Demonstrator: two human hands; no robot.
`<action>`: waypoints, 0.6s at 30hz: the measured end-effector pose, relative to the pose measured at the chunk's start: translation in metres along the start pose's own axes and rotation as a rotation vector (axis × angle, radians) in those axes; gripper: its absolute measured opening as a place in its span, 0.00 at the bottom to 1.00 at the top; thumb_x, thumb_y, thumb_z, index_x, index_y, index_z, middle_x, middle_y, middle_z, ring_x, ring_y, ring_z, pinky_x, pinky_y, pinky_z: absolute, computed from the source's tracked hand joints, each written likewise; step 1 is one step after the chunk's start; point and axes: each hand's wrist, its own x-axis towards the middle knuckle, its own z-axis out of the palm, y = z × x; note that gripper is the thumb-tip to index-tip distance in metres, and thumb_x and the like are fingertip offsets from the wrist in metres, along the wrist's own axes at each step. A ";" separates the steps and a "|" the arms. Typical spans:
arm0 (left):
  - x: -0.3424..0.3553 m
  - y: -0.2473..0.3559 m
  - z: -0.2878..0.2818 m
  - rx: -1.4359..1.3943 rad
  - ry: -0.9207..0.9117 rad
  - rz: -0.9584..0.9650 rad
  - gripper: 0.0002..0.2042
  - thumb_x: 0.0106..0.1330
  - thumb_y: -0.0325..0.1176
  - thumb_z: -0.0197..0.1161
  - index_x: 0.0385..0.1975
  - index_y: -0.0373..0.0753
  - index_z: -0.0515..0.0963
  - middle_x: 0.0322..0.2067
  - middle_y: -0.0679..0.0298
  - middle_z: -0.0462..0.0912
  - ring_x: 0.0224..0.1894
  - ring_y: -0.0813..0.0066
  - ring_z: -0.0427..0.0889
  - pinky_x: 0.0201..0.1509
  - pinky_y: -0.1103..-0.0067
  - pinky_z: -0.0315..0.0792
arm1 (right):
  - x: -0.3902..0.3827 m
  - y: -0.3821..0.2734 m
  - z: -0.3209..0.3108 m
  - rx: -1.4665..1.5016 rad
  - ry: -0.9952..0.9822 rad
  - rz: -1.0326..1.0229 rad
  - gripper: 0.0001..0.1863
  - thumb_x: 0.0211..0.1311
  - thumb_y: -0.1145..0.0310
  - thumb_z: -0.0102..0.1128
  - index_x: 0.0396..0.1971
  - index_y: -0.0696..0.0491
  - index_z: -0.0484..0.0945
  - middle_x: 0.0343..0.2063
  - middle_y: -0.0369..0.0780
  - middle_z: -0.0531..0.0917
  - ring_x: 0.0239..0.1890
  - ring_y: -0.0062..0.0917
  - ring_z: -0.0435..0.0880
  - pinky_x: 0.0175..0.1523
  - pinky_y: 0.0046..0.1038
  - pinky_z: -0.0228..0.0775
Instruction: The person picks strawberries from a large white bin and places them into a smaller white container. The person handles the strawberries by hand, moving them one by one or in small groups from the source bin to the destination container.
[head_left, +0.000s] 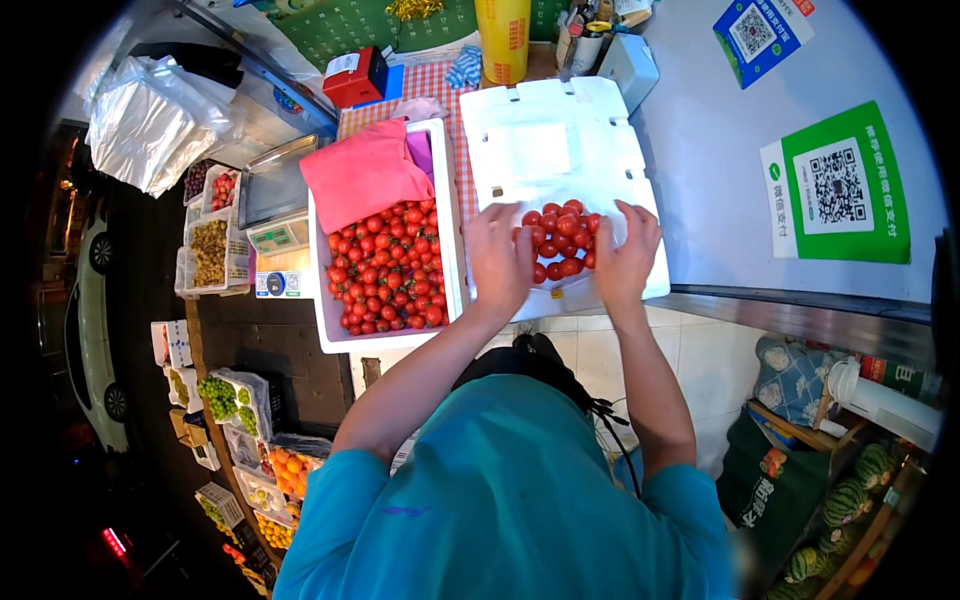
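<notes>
A clear plastic container (549,291) with several red cherry tomatoes (568,228) in it rests on a white foam lid (545,110). My left hand (503,262) is curved against the container's left side, and my right hand (626,252) grips its right side, thumb inward by the tomatoes. Parts of the container's rim are hidden under my fingers. Left of it stands a white foam box (452,215) full of loose cherry tomatoes (385,270). A pink sheet (365,178) and a purple piece (420,152) cover the box's far part.
Behind the foam box sits a red device (355,78) on a checked cloth. A yellow roll (503,40) stands at the back. A scale (280,236) is to the left, with fruit trays (290,470) lower down. The grey counter (700,150) carries payment signs at right.
</notes>
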 end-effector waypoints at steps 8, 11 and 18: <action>-0.003 -0.036 -0.034 -0.140 -0.419 -0.448 0.14 0.72 0.34 0.58 0.54 0.35 0.79 0.23 0.49 0.81 0.26 0.54 0.84 0.33 0.64 0.77 | -0.034 0.009 -0.020 0.094 -0.327 0.142 0.08 0.70 0.72 0.57 0.38 0.60 0.83 0.28 0.50 0.80 0.30 0.45 0.81 0.37 0.39 0.73; 0.000 -0.049 -0.048 -0.189 -0.502 -0.459 0.15 0.73 0.35 0.58 0.54 0.34 0.79 0.22 0.49 0.81 0.25 0.55 0.84 0.31 0.66 0.75 | -0.061 0.005 -0.016 0.138 -0.276 0.156 0.09 0.71 0.73 0.57 0.41 0.62 0.83 0.27 0.49 0.81 0.29 0.40 0.82 0.35 0.35 0.73; 0.005 -0.057 -0.055 -0.281 -0.590 -0.443 0.16 0.76 0.35 0.57 0.58 0.35 0.77 0.25 0.54 0.80 0.27 0.71 0.78 0.35 0.73 0.74 | -0.076 0.014 -0.014 0.215 -0.336 0.371 0.13 0.75 0.68 0.55 0.45 0.62 0.83 0.22 0.44 0.81 0.24 0.24 0.78 0.32 0.29 0.71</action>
